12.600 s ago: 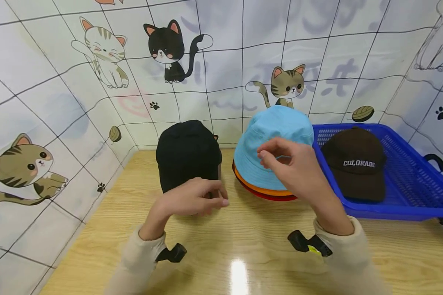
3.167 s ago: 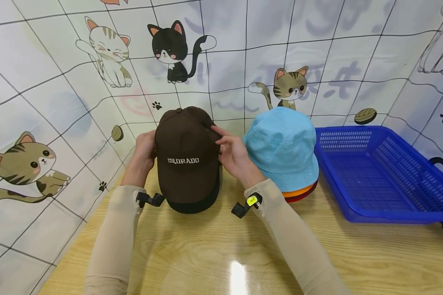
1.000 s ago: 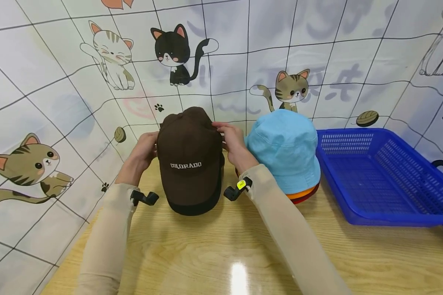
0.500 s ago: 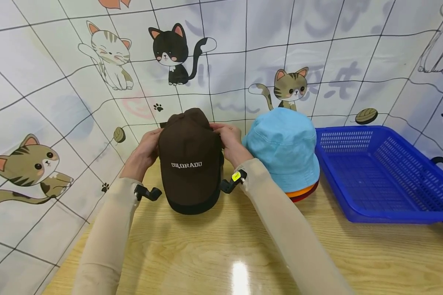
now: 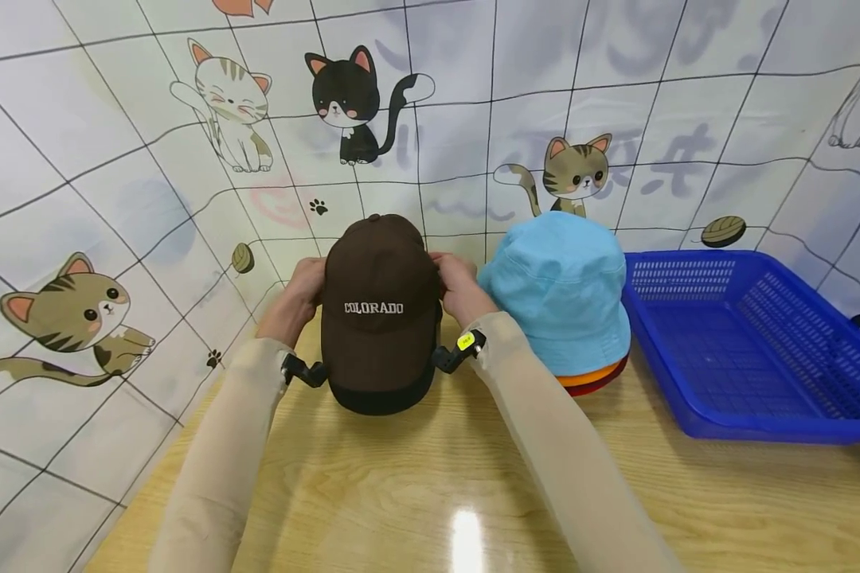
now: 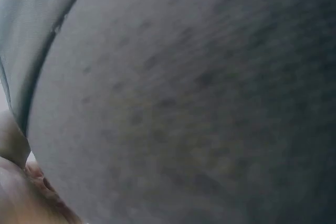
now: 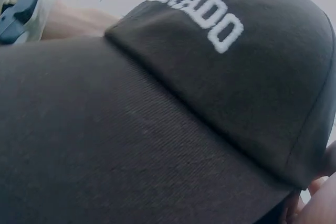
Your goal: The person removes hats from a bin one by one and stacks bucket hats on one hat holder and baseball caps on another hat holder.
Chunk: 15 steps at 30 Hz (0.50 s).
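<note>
A dark brown baseball cap (image 5: 381, 342) lettered COLORADO sits over a black cap (image 5: 381, 402), whose brim edge shows beneath it. My left hand (image 5: 298, 296) grips the brown cap's left side, with the fingertips hidden behind it. On the opposite side my right hand (image 5: 462, 288) holds the cap's rear edge, its fingers mostly out of sight. In the right wrist view, the cap's crown (image 7: 252, 77) and brim fill the picture, with a bit of hand (image 7: 320, 203) at the lower right. Dark, blurred cap fabric (image 6: 168, 98) fills the left wrist view.
Right of the caps stands a stack of bucket hats, light blue (image 5: 562, 294) on top, with orange and red rims below. A blue plastic basket (image 5: 767, 430) with nothing in it stands farther right. A cat-print sheet (image 5: 466, 119) hangs behind the wooden table (image 5: 401, 493).
The brown cap has gone from the basket onto the black cap. Over the last second both hands have stayed at its sides, and its crown has become smoother and rounder.
</note>
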Motion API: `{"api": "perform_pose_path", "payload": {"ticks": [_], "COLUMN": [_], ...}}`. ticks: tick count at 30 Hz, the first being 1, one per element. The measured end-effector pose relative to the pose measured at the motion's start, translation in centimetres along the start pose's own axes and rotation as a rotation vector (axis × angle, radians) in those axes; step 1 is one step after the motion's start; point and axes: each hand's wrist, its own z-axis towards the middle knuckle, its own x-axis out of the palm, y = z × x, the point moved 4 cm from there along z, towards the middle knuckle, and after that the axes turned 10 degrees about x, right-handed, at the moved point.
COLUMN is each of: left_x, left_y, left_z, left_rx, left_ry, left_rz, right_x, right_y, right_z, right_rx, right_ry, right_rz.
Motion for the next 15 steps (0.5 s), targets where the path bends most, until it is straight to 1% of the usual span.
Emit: {"api": "perform_pose_path", "payload": {"ticks": [4,7,9,13,15], "left_x": [0.3,0.4,0.4,0.2,0.1], "left_y": [0.0,-0.2,-0.3,-0.5,-0.5], "left_z": [-0.3,-0.5,-0.6,-1.0,-1.2], "left_rx": [0.015,0.037,0.051,0.063,0.058], "left_ry": [-0.021,-0.025,-0.029,-0.097,-0.136], "left_rz": [0.012,0.036,0.055,0.048,0.025], "right_x": [-0.4,-0.6,-0.8,-1.1,-1.3], "right_y": [0.2,0.4,0.5,0.7,0.6], "right_z": [-0.8,-1.5,-2.0,-3.0,-3.5], "right_rx": [-0.065,-0.092,-0.100,-0.097,-0.097], "right_ry": [-0.010,-0.008,0.002,0.059,0.089], "right_rz": [-0.059,-0.093,-0.095,-0.056,-0.038]}}
